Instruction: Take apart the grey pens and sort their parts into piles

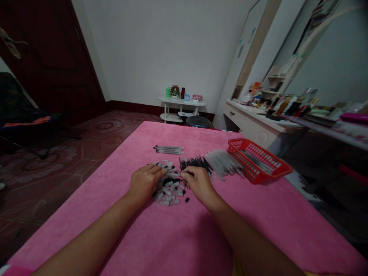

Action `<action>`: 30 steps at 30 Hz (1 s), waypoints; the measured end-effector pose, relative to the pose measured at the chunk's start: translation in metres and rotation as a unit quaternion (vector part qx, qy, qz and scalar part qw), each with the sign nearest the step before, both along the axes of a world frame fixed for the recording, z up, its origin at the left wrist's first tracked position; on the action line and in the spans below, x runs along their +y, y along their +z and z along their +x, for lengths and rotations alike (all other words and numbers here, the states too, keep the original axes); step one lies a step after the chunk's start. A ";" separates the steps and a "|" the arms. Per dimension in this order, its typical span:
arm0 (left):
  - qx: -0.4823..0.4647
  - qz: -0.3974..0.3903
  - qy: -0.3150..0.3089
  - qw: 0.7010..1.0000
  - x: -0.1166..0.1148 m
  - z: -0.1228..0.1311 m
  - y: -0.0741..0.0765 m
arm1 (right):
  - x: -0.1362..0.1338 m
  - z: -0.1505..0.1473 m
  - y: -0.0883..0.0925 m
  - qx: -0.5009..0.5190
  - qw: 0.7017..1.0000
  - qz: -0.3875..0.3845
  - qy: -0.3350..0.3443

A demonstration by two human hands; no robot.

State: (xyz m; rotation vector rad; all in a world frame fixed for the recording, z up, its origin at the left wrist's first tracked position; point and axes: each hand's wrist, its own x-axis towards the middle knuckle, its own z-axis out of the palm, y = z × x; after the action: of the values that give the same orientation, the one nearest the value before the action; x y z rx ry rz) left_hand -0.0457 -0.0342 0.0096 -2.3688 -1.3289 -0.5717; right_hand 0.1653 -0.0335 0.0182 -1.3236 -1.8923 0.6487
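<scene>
On the pink cloth, a pile of short clear plastic caps [166, 199] with small black plugs mixed in lies between my hands. My left hand [146, 179] rests at the pile's left side, its fingers closed and bent over the pieces; its fingertips are partly hidden. My right hand [199, 184] is in a pinch at the pile's right side, with thumb and forefinger together. A slim clear piece [173, 175] spans the gap between both sets of fingertips, too small to name surely. One black plug [187, 199] lies apart, below my right hand.
Beyond the pile lie several assembled pen-like sticks [169, 150]. Thin black pieces [198, 163] and long clear tubes [222, 163] are heaped to the right, beside a red basket [260, 178] holding more tubes. A dressing table [253, 120] stands at the right.
</scene>
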 end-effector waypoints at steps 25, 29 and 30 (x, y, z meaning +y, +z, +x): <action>-0.007 -0.024 -0.040 0.999 -0.002 0.001 0.002 | -0.010 -0.009 0.004 -0.078 0.995 0.050 -0.021; -0.122 0.096 -0.049 0.987 -0.007 0.002 0.015 | -0.003 -0.005 0.004 0.128 0.990 -0.050 -0.024; -0.165 0.123 -0.036 0.978 -0.008 0.002 0.019 | -0.001 -0.003 0.005 0.206 0.973 -0.096 -0.032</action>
State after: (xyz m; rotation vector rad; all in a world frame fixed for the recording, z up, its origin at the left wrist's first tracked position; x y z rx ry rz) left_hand -0.0437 -0.0418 0.0289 -2.1897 -1.2200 -1.1234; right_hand 0.1623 -0.0341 0.0235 -1.2463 -1.4754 1.0089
